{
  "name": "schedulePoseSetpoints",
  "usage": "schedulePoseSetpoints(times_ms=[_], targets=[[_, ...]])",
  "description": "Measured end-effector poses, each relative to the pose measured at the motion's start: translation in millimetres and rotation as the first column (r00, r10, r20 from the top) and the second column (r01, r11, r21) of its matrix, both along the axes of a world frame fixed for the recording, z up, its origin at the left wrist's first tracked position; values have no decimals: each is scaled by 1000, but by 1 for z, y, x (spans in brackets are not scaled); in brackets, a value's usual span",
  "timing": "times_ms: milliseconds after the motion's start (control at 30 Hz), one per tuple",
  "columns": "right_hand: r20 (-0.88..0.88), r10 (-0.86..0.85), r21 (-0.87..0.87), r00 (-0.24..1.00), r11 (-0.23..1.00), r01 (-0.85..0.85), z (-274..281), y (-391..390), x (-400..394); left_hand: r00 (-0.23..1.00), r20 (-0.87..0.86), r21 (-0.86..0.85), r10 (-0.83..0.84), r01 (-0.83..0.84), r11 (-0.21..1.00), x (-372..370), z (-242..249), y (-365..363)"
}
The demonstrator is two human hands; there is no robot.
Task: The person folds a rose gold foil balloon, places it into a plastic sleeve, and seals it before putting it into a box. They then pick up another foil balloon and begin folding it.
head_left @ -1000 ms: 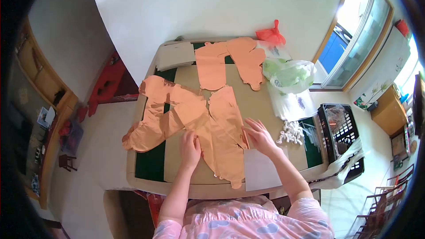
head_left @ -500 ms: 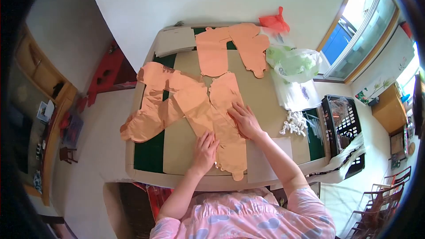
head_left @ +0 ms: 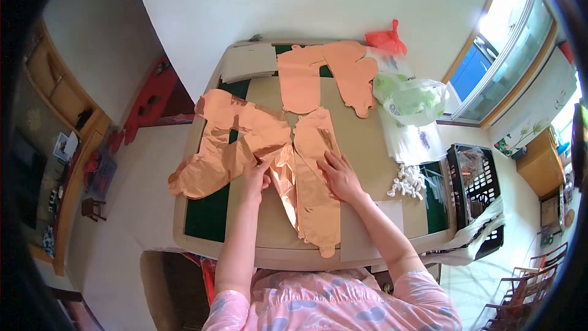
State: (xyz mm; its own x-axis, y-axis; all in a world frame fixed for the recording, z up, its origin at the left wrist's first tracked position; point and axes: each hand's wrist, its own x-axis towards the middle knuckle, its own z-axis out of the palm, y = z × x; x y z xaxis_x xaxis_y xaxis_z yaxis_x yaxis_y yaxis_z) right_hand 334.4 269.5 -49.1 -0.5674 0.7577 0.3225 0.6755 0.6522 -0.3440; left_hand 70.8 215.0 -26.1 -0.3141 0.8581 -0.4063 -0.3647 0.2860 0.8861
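Observation:
Copper-coloured foil pieces lie on a table covered with brown board. My left hand (head_left: 256,179) has its fingers closed on the edge of the crumpled left foil (head_left: 214,141), beside a lifted, shiny fold. My right hand (head_left: 341,178) lies with spread fingers on the right foil (head_left: 320,214), which is long and fairly flat and has a small tab at its lower end. Farther back are two more flat foil shapes (head_left: 300,79), and the right one partly meets the other.
A stack of grey sheets (head_left: 248,64) sits at the back left. On the right are a green-white plastic bag (head_left: 411,99), a red bag (head_left: 387,40), white curled pieces (head_left: 408,182) and clear sticks (head_left: 435,187). A black basket (head_left: 474,178) stands beyond the table's right edge.
My left hand has moved left and up from the middle foil and now grips a foil edge. Part of the foil has lifted and folded. The view has shifted slightly; my right hand stays on the foil.

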Motion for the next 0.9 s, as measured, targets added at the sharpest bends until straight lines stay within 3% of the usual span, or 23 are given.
schedulePoseSetpoints(times_ms=[67,133,167,200,233,367,500,533,633,733,833,900], targets=[[2,0,0,1000,1000,0,-1,-1,1,998,-58,-54,-8,5,999,0,-8,15],[2,3,-2,1000,1000,-3,0,-1,1,953,-293,198,75,-16,980,14,-49,37],[4,6,8,1000,1000,-6,0,0,1,909,-395,320,138,-5,947,23,-60,45],[6,9,18,1000,1000,-9,0,0,1,745,-654,322,130,118,939,33,-51,45],[9,13,29,1000,1000,-13,0,0,1,760,-648,255,47,158,954,51,-20,37],[-10,26,59,1000,998,-25,-3,1,2,583,-812,222,-31,358,907,94,-13,41],[-10,23,68,1000,997,-22,-11,3,3,513,-858,322,-30,581,747,104,-17,39],[-9,26,66,1000,997,-26,-13,6,4,468,-817,50,-338,641,766,99,-4,36],[-1,54,102,999,993,-54,-10,5,3,398,-917,211,11,463,861,84,-15,37],[-11,52,64,999,997,-51,-13,6,3,233,-939,330,254,395,857,70,-46,47],[-2,49,56,999,997,-49,-7,4,2,20,-999,45,40,519,854,70,-54,38],[-11,42,28,999,999,-41,-1,1,1,-47,-999,-35,-11,540,841,74,-49,31]])
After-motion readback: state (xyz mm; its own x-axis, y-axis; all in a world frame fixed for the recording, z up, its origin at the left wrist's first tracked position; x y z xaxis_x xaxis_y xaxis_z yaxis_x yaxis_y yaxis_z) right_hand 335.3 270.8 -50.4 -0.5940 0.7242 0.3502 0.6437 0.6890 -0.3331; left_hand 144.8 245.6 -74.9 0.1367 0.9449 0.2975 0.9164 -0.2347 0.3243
